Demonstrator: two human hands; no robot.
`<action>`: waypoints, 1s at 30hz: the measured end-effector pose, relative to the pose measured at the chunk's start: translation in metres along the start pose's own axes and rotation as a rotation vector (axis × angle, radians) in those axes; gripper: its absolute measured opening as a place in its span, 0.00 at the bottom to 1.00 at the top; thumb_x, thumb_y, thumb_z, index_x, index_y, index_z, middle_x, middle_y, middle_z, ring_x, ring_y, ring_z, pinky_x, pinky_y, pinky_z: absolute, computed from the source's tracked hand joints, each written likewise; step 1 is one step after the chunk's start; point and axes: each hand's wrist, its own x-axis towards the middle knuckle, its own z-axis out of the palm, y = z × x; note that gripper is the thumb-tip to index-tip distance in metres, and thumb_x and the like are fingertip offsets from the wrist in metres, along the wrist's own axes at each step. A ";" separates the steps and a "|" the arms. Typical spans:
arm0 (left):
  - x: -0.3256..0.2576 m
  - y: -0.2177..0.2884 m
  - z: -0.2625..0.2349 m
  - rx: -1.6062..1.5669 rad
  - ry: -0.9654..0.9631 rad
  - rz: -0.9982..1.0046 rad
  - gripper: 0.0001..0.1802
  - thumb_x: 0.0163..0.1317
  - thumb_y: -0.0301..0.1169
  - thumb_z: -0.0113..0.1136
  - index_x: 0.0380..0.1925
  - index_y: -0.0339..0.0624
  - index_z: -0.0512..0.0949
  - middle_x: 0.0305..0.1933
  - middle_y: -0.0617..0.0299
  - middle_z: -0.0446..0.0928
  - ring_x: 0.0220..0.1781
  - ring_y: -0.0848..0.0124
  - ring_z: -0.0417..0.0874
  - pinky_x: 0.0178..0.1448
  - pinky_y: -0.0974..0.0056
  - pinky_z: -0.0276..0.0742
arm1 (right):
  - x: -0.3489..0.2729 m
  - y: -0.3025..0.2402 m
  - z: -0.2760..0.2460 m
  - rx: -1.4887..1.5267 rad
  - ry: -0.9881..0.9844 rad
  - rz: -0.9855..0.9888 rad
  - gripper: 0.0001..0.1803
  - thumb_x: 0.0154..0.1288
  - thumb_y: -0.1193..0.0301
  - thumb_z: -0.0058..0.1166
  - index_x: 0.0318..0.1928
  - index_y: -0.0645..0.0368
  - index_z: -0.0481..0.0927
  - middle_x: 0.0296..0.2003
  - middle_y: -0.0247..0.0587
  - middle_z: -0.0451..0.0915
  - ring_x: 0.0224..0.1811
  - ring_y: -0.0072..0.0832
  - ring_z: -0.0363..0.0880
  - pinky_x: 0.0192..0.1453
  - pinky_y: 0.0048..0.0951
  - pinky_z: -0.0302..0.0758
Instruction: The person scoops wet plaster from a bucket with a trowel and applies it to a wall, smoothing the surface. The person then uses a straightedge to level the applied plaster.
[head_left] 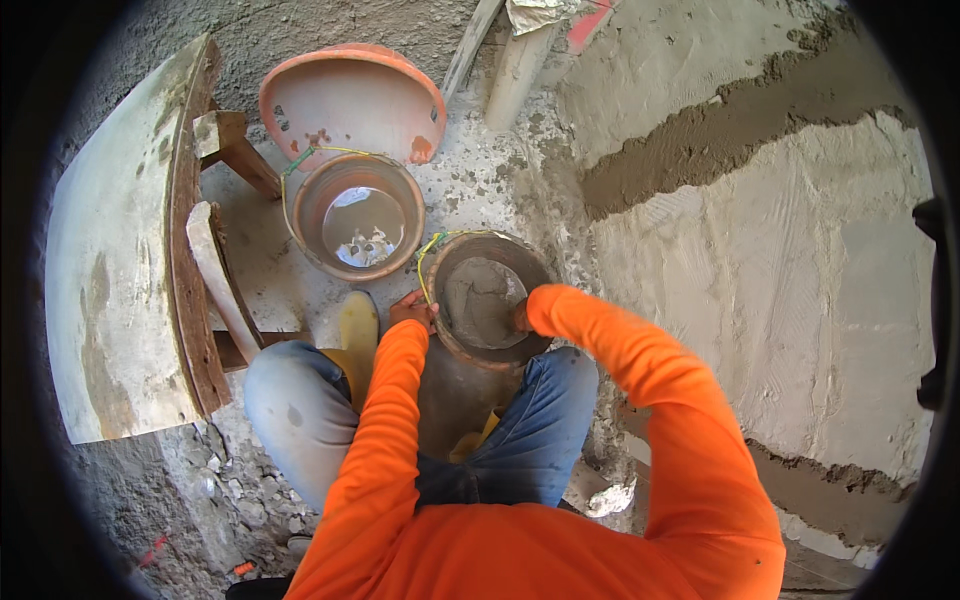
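Buckets, two: near bucket [530,266], far bucket [312,215]. Orange basin [350,95], one, tipped on edge behind far bucket. Hands, two: left hand [413,311], right hand [521,317]. Near bucket between knees [567,385], grey mortar [480,300] inside. Far bucket just beyond, to the left, watery liquid [362,225] inside, with bright reflections. Left-hand fingers curled on near bucket's left rim, beside yellow-green handle [433,245]. Right hand inside near bucket, right side, mostly behind orange sleeve [620,340]; can't tell finger spread or hold.
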 end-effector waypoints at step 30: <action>0.010 0.016 0.002 0.186 -0.004 -0.014 0.22 0.54 0.18 0.70 0.50 0.48 0.81 0.34 0.56 0.85 0.26 0.64 0.84 0.25 0.58 0.83 | -0.046 -0.047 -0.059 0.216 0.359 0.248 0.26 0.59 0.71 0.54 0.60 0.43 0.78 0.51 0.45 0.83 0.57 0.40 0.81 0.59 0.45 0.78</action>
